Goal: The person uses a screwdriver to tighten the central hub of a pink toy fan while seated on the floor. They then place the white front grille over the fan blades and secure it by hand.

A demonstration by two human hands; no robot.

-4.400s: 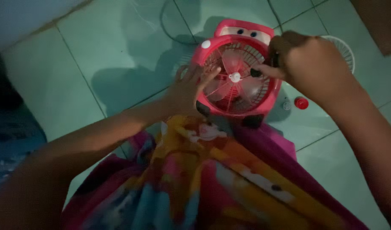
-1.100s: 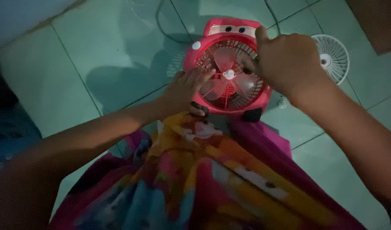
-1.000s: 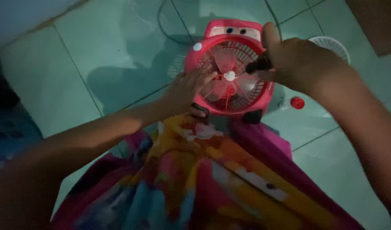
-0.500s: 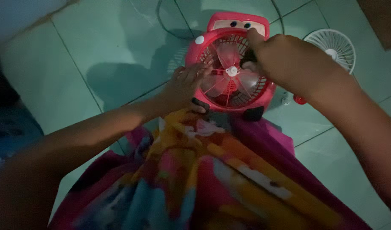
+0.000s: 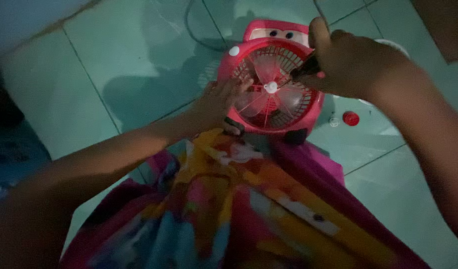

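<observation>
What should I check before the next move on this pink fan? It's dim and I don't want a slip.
1. Left hand steadies the pink fan at its rim: ok.
2. Right hand grips the dark-handled tool: ok.
3. Tool tip seated at the grille: cannot tell, too dim.
4. Blades at rest: cannot tell.
5. Red cap and small part lie loose on the floor: not ok.

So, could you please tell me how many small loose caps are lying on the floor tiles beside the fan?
2: a red cap right of the pink fan, and a small pale cap just left of the red one. Others may be hidden under the right hand.
</observation>
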